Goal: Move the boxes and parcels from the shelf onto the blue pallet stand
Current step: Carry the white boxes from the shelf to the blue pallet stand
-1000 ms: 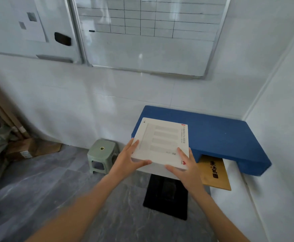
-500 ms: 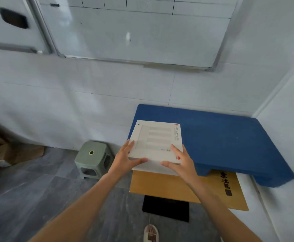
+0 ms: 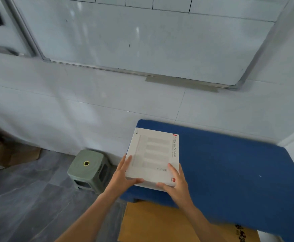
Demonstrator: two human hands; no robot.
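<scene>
- Your left hand (image 3: 123, 177) and right hand (image 3: 175, 184) clasp the near corners of the flat white box (image 3: 153, 154), thumbs along its front edge.
- The box lies over the left end of the blue pallet stand (image 3: 230, 165).
- A green stool (image 3: 88, 168) stands just left of the stand.

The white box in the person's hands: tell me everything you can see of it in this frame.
The white box is flat, rectangular and looks like smooth printed cardboard. Its top has faint grey text blocks, a line of characters along the right edge with a small red mark at the far corner, and a red logo near the front right corner. It lies face up and closed, over the left end of the blue stand, about level. The left hand and right hand grip its near corners. Whether it rests on the stand cannot be told.
</scene>
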